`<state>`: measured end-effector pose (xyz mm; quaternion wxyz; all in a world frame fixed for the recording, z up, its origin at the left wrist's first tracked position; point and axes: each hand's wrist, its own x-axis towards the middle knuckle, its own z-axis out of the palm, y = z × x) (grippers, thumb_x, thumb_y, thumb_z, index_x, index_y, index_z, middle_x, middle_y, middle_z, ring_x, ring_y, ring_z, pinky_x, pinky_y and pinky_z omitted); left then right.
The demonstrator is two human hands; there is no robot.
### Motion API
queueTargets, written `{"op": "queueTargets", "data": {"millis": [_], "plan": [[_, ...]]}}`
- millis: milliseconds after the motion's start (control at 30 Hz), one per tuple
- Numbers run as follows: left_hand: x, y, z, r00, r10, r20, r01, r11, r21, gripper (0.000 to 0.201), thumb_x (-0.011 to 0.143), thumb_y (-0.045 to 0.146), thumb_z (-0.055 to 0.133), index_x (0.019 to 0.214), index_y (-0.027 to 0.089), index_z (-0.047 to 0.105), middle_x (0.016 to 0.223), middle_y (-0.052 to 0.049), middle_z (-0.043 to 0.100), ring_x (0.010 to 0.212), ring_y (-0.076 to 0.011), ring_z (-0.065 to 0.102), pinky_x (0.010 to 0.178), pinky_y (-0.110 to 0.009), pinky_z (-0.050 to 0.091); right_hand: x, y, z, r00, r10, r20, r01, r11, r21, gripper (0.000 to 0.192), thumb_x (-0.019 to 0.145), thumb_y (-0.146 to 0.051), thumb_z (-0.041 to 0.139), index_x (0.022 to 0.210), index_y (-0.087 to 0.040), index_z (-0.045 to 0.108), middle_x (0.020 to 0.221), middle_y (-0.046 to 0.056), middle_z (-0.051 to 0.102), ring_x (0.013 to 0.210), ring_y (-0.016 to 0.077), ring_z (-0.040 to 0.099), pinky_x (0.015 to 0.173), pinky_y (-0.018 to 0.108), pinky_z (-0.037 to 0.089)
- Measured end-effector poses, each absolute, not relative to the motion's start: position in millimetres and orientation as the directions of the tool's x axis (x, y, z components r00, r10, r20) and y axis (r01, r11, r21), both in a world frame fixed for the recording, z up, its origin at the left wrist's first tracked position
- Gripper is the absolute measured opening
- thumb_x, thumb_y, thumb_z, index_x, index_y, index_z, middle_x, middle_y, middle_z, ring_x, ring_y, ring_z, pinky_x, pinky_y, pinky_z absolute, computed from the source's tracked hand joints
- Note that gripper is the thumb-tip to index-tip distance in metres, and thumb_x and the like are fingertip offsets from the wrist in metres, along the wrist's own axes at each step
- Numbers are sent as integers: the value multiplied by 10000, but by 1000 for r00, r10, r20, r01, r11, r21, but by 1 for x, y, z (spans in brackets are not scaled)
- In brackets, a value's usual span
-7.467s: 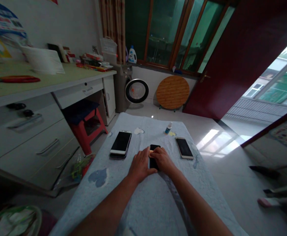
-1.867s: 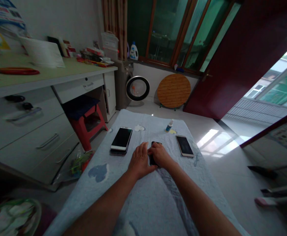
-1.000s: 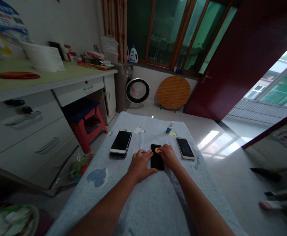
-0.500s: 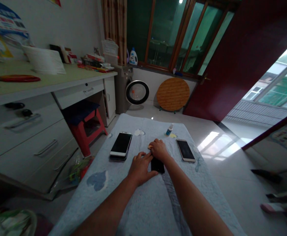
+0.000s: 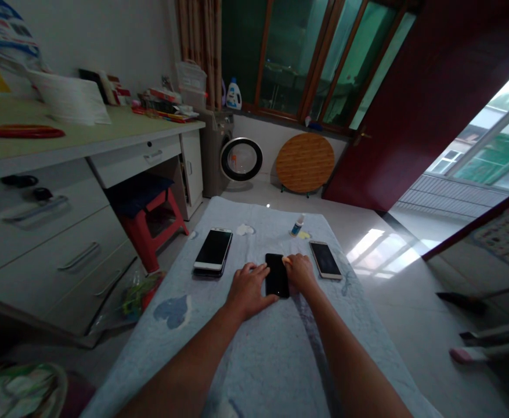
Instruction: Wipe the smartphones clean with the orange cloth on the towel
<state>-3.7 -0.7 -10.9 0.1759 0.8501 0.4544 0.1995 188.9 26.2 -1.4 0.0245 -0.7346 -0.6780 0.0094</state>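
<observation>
The left hand (image 5: 249, 288) lies flat, fingers spread, steadying a black phone (image 5: 277, 274). The right hand (image 5: 301, 271) pinches a small yellow pad (image 5: 284, 260) at the phone's edge.

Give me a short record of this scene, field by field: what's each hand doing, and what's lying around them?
surface: pale blue cloth over a table
left hand: flat on the cloth, fingertips at the left edge of the black phone
right hand: pressing a small yellowish pad at the phone's right edge
left of hands: white-framed phone
right of hands: gold-framed phone
far end: small bottle, white wad
</observation>
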Motion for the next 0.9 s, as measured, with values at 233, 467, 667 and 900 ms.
{"op": "queueTargets", "data": {"millis": [233, 467, 667, 900], "plan": [[-2, -1, -11, 499, 851, 163, 723, -512, 463, 679, 722, 534, 680, 1322, 257, 526, 1422, -57, 508, 1261, -327, 401, 1005, -480, 355, 182, -39, 10, -57, 998, -3, 996, 56, -74, 239, 924, -197, 450, 888, -191, 686, 907, 71, 666, 859, 180, 547, 769, 278, 303], [-2, 0, -13, 498, 849, 175, 723, -518, 458, 616, 788, 566, 605, 1319, 261, 536, 1419, -54, 513, 1259, -332, 407, 993, -496, 368, 182, -84, 13, -61, 997, 37, 984, 67, -166, 211, 926, -241, 502, 915, -235, 712, 897, 55, 629, 866, 185, 504, 748, 279, 292], [-2, 4, -16, 491, 858, 150, 749, -504, 430, 393, 927, 295, 434, 1306, 322, 538, 1428, 34, 508, 1222, -274, 442, 954, -453, 398, 169, -90, 11, -40, 995, 88, 992, 51, -117, 236, 941, -285, 498, 858, -247, 715, 899, 68, 612, 898, 210, 473, 751, 316, 279], [-2, 6, -20, 487, 857, 170, 748, -510, 424, 411, 892, 294, 523, 1301, 325, 542, 1415, 26, 522, 1204, -277, 449, 960, -447, 398, 142, -84, 8, -91, 995, 45, 992, 94, -85, 212, 930, -259, 504, 866, -248, 706, 942, 71, 603, 931, 227, 461, 763, 340, 291]]}}
